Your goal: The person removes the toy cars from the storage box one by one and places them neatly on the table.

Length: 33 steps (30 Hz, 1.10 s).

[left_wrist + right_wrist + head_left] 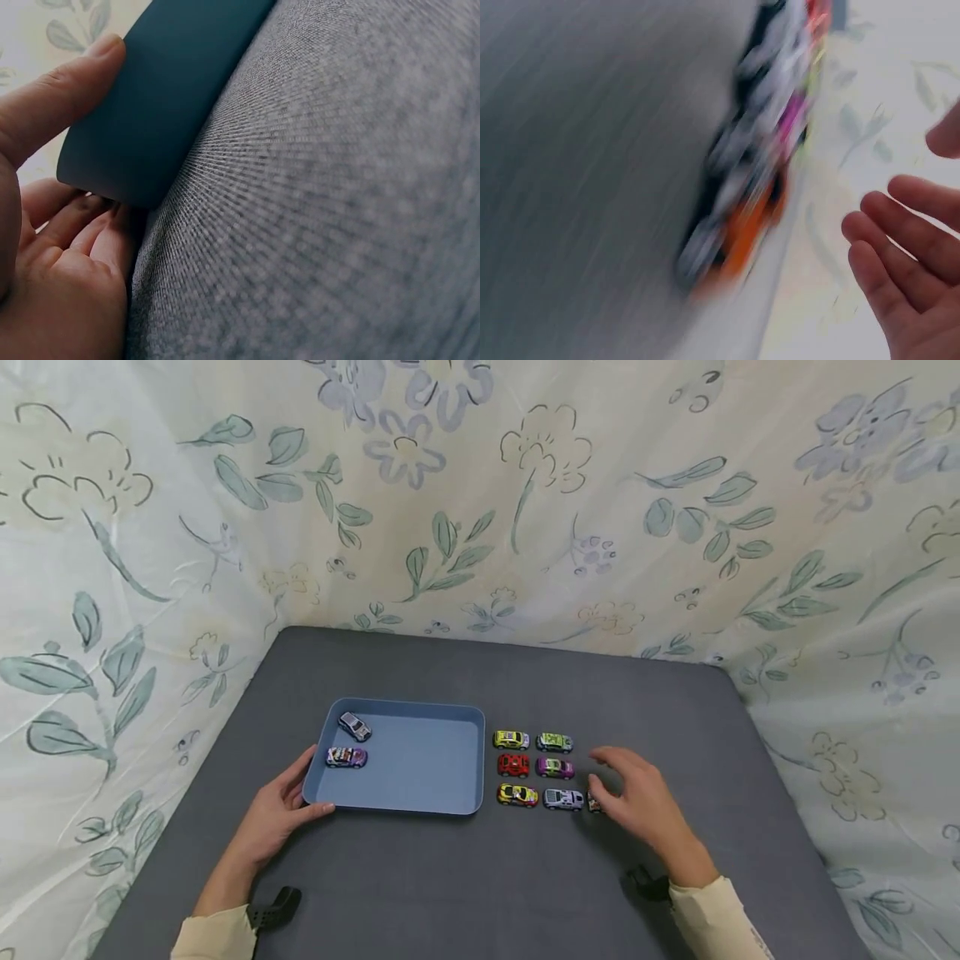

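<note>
My left hand [279, 817] holds the front left corner of a blue tray [420, 700], thumb along the front wall and fingers at the left side. In the left wrist view, the thumb lies against the tray's wall [172, 90]. A silver toy car [355, 727] and a purple and white toy car [347, 757] sit in the tray's left part. My right hand [637, 797] hovers with parted fingers and nothing in them. It partly covers a toy car [595, 802] at the front row's right end; the right wrist view shows an orange car [739, 240], blurred.
Right of the tray, toy cars stand in rows: yellow [512, 740], green [554, 742], red [513, 766], purple [555, 767], yellow and red [517, 795], and silver [563, 799]. The grey table [450, 893] meets a floral cloth [465, 527] at the back and sides.
</note>
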Each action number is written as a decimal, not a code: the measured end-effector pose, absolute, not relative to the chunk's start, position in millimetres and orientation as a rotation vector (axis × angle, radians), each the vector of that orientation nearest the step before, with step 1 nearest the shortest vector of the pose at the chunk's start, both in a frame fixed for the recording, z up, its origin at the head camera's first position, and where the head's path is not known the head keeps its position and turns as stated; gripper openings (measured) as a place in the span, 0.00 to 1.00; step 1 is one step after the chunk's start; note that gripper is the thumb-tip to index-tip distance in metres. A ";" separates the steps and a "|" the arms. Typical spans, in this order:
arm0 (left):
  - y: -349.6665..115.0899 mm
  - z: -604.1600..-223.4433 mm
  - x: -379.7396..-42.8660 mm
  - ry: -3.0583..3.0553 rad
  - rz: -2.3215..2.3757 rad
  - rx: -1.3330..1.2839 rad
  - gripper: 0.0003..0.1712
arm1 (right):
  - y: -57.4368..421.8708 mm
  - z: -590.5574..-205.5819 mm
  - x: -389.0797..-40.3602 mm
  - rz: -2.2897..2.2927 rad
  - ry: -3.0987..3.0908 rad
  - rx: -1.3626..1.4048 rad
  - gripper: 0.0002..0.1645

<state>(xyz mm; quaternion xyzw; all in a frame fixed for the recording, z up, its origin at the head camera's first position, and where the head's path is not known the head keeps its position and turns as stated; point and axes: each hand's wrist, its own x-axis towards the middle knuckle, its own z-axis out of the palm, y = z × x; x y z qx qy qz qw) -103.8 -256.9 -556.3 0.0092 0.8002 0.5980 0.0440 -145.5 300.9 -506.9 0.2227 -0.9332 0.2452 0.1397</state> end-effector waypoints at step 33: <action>-253.9 -556.9 -104.5 2.464 1.825 0.031 0.60 | 56.1 -447.1 -228.7 0.822 -2.776 1.203 0.25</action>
